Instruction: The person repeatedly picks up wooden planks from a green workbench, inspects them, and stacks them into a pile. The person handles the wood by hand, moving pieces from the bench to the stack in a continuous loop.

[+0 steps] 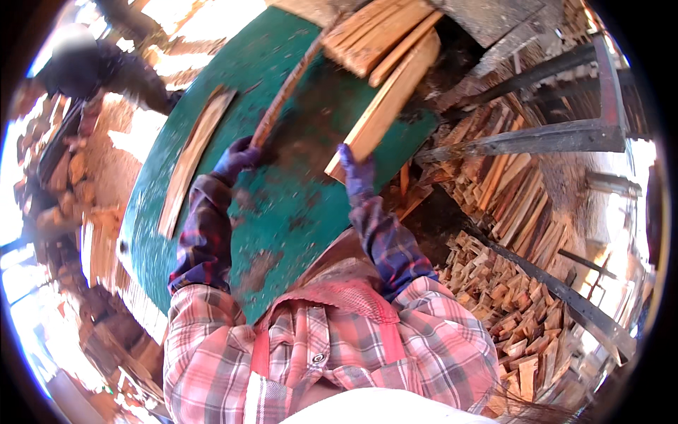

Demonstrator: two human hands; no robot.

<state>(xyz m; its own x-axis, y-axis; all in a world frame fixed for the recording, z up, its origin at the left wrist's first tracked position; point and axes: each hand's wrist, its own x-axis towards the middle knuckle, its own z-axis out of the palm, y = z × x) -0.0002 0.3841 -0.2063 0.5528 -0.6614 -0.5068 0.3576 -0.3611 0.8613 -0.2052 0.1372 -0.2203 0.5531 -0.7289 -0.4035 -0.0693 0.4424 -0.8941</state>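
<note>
On the round green table, worn to rusty brown patches, the left hand has its gloved fingers clenched around the near end of a thin stick. The right hand grips the near end of a pale plank that leans toward a plank stack. A slat lies near the table's left edge. Cut wood lies heaped to the right among dark metal beams. Another person stands beyond.
</note>
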